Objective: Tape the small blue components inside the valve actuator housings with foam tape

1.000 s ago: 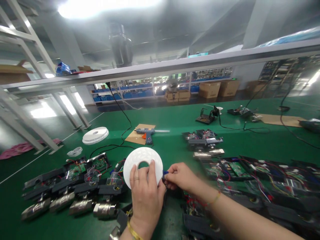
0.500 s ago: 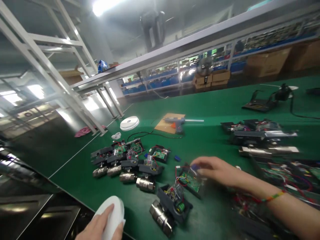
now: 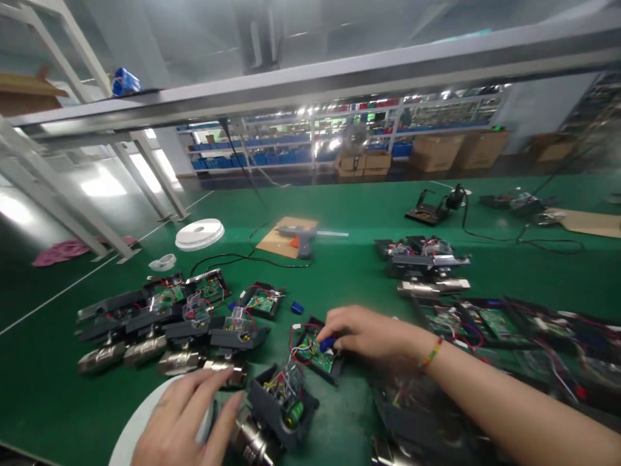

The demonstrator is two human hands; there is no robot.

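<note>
My right hand (image 3: 356, 333) pinches a small blue piece (image 3: 326, 343) over a green circuit board in a black housing (image 3: 317, 356); red and white wires run from the board. My left hand (image 3: 189, 414) grips a flat white roll (image 3: 140, 421) at the near edge, its thumb close to a metal valve body (image 3: 255, 440). That valve carries an open dark actuator housing (image 3: 284, 401) with wires and a green cylindrical part inside. Another blue piece (image 3: 297, 307) lies beyond the board, near a second board in its housing (image 3: 262, 301).
Several valves with open housings (image 3: 182, 362) stand in a row at left. More assemblies (image 3: 422, 265) and wired boards (image 3: 495, 323) lie at right. Farther back are a glue gun (image 3: 303, 241) on cardboard, a white reel (image 3: 200, 233) and a black stand (image 3: 429, 208). A shelf beam (image 3: 310, 81) crosses above.
The view has swung to the right. My left hand has carried the white roll from the bench's edge inward, nearer the valves. My right hand has brought the blue piece down over the circuit board.
</note>
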